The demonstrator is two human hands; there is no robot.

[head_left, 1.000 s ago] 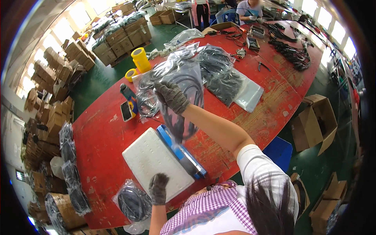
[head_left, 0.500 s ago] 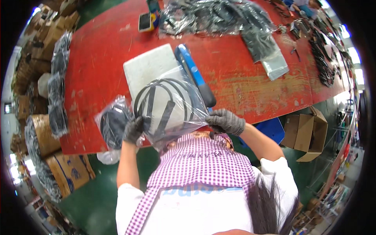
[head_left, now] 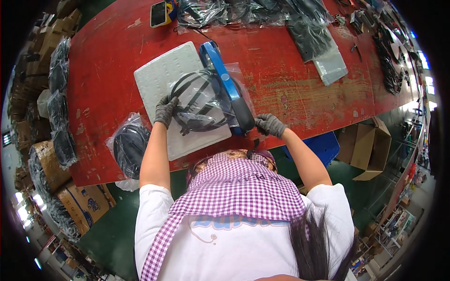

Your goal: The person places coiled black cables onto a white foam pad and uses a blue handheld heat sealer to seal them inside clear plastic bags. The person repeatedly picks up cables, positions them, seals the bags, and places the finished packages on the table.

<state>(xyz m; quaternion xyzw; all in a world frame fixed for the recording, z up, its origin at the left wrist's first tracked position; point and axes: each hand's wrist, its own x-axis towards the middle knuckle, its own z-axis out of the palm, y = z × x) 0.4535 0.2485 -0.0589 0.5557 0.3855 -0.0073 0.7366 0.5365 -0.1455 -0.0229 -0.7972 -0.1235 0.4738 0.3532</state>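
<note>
I see the long red table [head_left: 290, 89] filling the upper view. On it lies a white foam pad [head_left: 161, 77], with a blue heat sealer [head_left: 225, 86] along its right edge. A clear plastic bag holding coiled black cable [head_left: 199, 100] lies across the pad and under the sealer's bar. My left hand [head_left: 165, 110], gloved grey, pinches the bag's left edge. My right hand [head_left: 269, 124], also gloved, is curled at the sealer's near end; I cannot tell whether it grips. 1 filled bag [head_left: 129, 147] sits just left of the pad.
</note>
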